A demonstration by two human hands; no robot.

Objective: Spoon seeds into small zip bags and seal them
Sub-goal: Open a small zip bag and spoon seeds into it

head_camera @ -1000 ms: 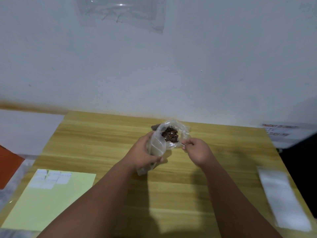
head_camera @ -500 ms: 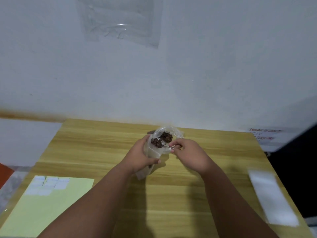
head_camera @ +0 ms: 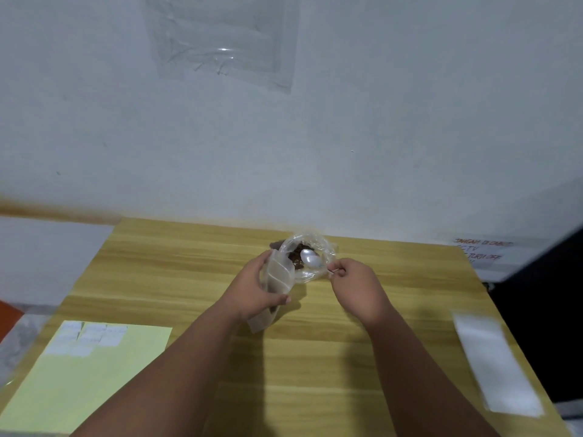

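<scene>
Head view: the small zip bag (head_camera: 277,275) is above the middle of the wooden table (head_camera: 315,357), gripped in the left hand (head_camera: 252,291), with fingers curled behind it and the thumb across its lower front. Its long axis runs steeply up and away from the person. The bottom corner is low, near the table, and the mouth points toward the open clear bag (head_camera: 328,250) of dark seeds (head_camera: 298,251) just beyond. The film is cloudy, so I cannot tell whether it is one bag or several, or what is inside. The right hand (head_camera: 356,285) pinches the handle of a pale spoon (head_camera: 310,258). Most of the handle is hidden by the fingertips, and the bowl lies over the seed bag. A yellow sheet (head_camera: 88,380) with white labels (head_camera: 85,337) lies front left. A white strip (head_camera: 495,364) lies right, and a blurred sign (head_camera: 482,249) is far right.
</scene>
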